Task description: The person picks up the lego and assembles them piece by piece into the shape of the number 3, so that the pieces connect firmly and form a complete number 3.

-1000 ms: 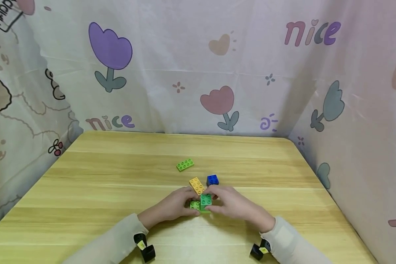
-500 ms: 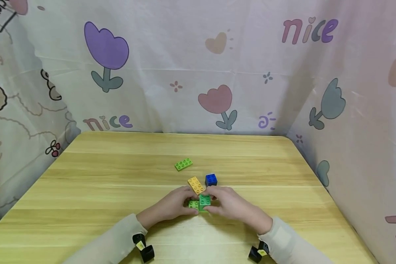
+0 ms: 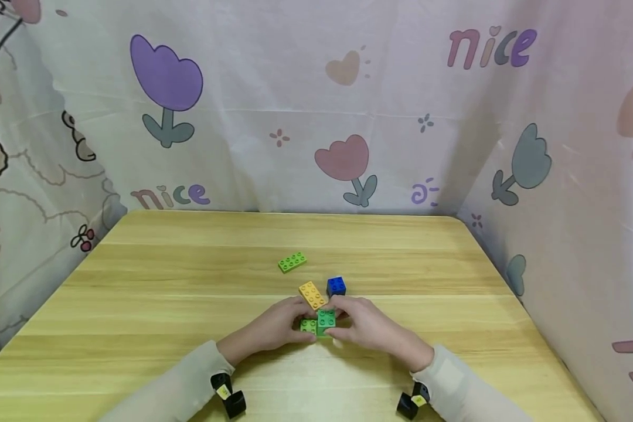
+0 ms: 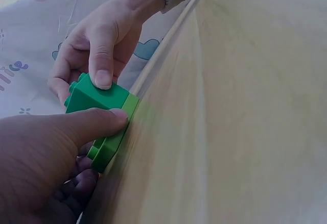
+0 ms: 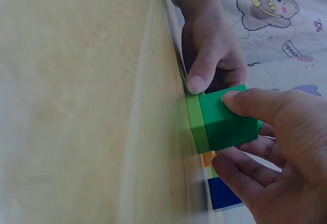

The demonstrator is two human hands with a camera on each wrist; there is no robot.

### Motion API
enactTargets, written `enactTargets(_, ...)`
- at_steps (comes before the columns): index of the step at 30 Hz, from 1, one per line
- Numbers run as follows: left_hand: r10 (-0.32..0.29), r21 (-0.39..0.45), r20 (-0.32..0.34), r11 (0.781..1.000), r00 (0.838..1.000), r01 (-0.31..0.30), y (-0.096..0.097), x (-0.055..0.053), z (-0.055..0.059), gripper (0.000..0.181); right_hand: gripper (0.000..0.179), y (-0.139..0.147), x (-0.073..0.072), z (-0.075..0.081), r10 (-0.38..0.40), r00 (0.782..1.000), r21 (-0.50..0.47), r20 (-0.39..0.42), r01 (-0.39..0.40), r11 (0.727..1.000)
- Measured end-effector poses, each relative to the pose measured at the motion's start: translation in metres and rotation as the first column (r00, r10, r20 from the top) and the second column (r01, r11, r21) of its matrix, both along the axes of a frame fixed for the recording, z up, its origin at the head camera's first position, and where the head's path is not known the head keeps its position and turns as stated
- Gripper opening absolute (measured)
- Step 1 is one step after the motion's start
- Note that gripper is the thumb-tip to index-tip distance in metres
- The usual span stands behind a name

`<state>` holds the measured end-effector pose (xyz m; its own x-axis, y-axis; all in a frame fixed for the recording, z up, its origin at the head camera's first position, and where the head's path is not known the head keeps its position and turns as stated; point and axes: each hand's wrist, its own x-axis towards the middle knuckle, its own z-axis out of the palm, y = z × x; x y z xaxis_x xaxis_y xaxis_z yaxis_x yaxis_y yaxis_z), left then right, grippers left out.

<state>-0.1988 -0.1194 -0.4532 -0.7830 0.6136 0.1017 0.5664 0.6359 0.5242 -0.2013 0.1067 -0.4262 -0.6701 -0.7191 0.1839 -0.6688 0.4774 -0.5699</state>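
The left hand (image 3: 274, 325) pinches a light-green plate (image 3: 308, 324) on the table (image 3: 316, 387) between thumb and fingers; the right hand (image 3: 368, 322) grips the green block (image 3: 326, 319) on its right end. Just beyond lie a yellow brick (image 3: 312, 294) and, rightward, a blue block (image 3: 336, 286); farthest, a lime brick (image 3: 292, 262).

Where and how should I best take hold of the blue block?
Probably pinch the blue block by its left and right walls, coming from above: it sits studs-up, with flat, upright sides and nothing on top, while the right hand crowds its near side.
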Motion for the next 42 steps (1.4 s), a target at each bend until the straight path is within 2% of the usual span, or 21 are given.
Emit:
enactTargets(9, -0.018, -0.017, -0.004, 1.0, 1.0, 0.018, -0.002, 0.001, 0.001, 0.045, 0.034, 0.0, 0.0, 0.0, -0.025, 0.998, 0.008, 0.061, 0.025, 1.0)
enactTargets(13, -0.036, -0.048, -0.021, 0.998, 0.999, 0.035, -0.001, 0.001, 0.003, 0.046, 0.035, 0.002, -0.001, -0.002, -0.03, 0.998, 0.013, 0.062, 0.03, 0.999)
enactTargets(19, -0.057, -0.091, -0.032, 0.994, 0.998, 0.054, -0.001, 0.0, 0.01, 0.043, 0.034, 0.003, -0.002, -0.003, -0.026, 0.998, 0.007, 0.053, 0.026, 1.0)
enactTargets(25, -0.065, -0.099, -0.01, 0.993, 0.998, 0.064, -0.004, 0.0, 0.018, 0.036, 0.034, 0.003, -0.002, -0.003, -0.032, 0.998, 0.015, 0.056, 0.031, 0.999)
enactTargets(31, -0.049, -0.061, -0.03, 0.997, 0.998, 0.047, -0.008, -0.002, 0.025, 0.03, 0.034, 0.002, -0.001, -0.002, -0.027, 0.998, 0.019, 0.059, 0.026, 0.999)
enactTargets(36, 0.0, -0.047, -0.039, 0.999, 0.999, -0.002, -0.011, -0.005, 0.03, 0.03, 0.035, 0.003, -0.001, -0.002, -0.023, 0.998, 0.017, 0.066, 0.022, 1.0)
enactTargets(42, 0.035, -0.059, -0.101, 0.997, 0.994, -0.041, -0.01, -0.014, 0.033, 0.031, 0.035, 0.003, -0.001, -0.002, -0.026, 0.997, 0.011, 0.074, 0.025, 1.0)
